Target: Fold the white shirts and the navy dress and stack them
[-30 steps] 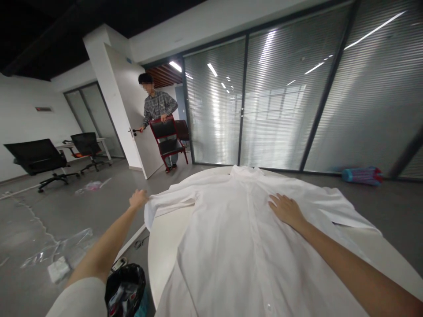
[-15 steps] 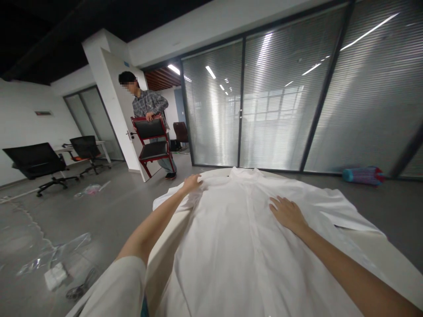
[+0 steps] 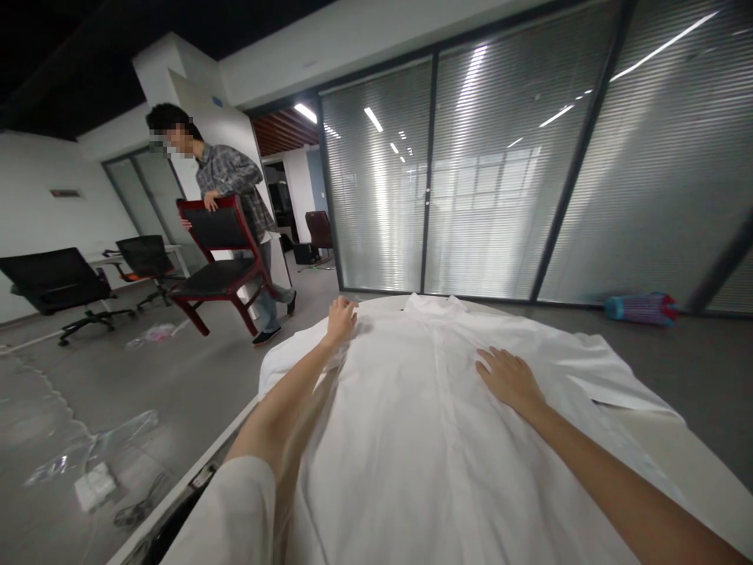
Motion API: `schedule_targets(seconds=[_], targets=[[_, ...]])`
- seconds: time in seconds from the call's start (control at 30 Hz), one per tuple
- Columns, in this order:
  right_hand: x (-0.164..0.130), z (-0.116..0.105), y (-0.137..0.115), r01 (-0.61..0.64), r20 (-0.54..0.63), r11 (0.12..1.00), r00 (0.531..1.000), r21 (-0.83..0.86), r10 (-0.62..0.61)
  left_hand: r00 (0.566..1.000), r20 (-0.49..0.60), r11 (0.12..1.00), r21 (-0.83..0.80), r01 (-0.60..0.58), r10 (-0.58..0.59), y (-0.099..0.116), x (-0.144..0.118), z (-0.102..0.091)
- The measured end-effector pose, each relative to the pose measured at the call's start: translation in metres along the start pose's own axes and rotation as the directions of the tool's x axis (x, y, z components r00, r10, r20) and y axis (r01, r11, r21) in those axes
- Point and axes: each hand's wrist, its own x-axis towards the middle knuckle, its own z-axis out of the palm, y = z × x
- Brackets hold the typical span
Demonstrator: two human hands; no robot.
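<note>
Head view: white shirt spread flat over the round worktop, collar at the far edge. Left hand pinches the shirt's left shoulder (fingers closed on cloth); right hand lies open, flat on the chest. Beyond the far-left edge, a person carries a red chair; office chairs behind.

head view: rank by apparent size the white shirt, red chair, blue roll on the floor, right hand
Largest to smallest, as they look:
1. white shirt, fills most of the lower picture
2. red chair, carried by another person
3. right hand and blue roll: look about alike, and the hand is much nearer the camera, so not ranked.
</note>
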Motion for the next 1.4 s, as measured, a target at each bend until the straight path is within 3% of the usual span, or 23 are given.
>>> schedule_targets(seconds=[0.07, 0.13, 0.27, 0.37, 0.47, 0.57, 0.7, 0.83, 1.0, 1.13, 1.3, 1.4], targets=[[0.0, 0.001, 0.0, 0.007, 0.0, 1.0, 1.0, -0.001, -0.007, 0.991, 0.07, 0.994, -0.028, -0.11, 0.112, -0.009, -0.01, 0.0], [0.0, 0.002, 0.0, 0.001, 0.004, 1.0, 1.0, -0.004, -0.001, 0.98, 0.128, 0.988, -0.042, -0.149, 0.153, -0.023, -0.02, 0.001], [0.001, 0.004, 0.001, -0.011, 0.029, 1.0, 1.0, -0.02, 0.012, 0.972, 0.228, 0.998, -0.038, -0.048, 0.055, -0.053, -0.031, 0.007], [0.001, 0.002, 0.001, -0.004, 0.046, 1.0, 0.999, -0.02, 0.005, 0.964, 0.265, 0.999, -0.027, 0.031, -0.023, -0.059, -0.029, 0.01], [0.001, 0.0, 0.0, 0.005, 0.053, 1.0, 0.999, -0.025, -0.003, 0.975, 0.219, 0.998, -0.024, 0.052, -0.046, -0.045, -0.026, 0.009], [0.001, 0.002, 0.001, 0.002, 0.032, 1.0, 0.999, -0.025, -0.002, 0.981, 0.187, 0.997, -0.067, -0.048, 0.06, -0.028, -0.035, 0.004], [0.002, 0.01, 0.004, 0.003, 0.011, 1.0, 1.0, 0.0, -0.003, 0.937, 0.271, 0.973, -0.13, -0.191, 0.22, -0.019, -0.064, 0.004], [0.004, 0.013, 0.007, 0.012, 0.029, 1.0, 1.0, 0.015, -0.012, 0.899, 0.358, 0.966, -0.147, -0.213, 0.253, -0.022, -0.082, 0.006], [0.007, 0.003, 0.021, 0.009, 0.145, 0.986, 0.989, 0.167, -0.033, 0.888, 0.393, 0.969, -0.15, -0.195, 0.239, -0.02, -0.056, -0.007], [-0.002, -0.005, 0.05, 0.016, 0.161, 0.97, 0.985, 0.241, -0.057, 0.918, 0.325, 0.972, -0.135, -0.193, 0.227, 0.004, -0.024, -0.012], [-0.027, 0.001, 0.088, -0.041, 0.055, 0.979, 0.998, 0.201, 0.03, 0.936, 0.24, 0.965, -0.121, -0.234, 0.257, 0.048, -0.01, 0.009], [-0.042, 0.007, 0.095, -0.049, 0.05, 0.984, 0.998, 0.17, 0.041, 0.939, 0.264, 0.974, -0.102, -0.2, 0.221, 0.057, -0.012, 0.029]])
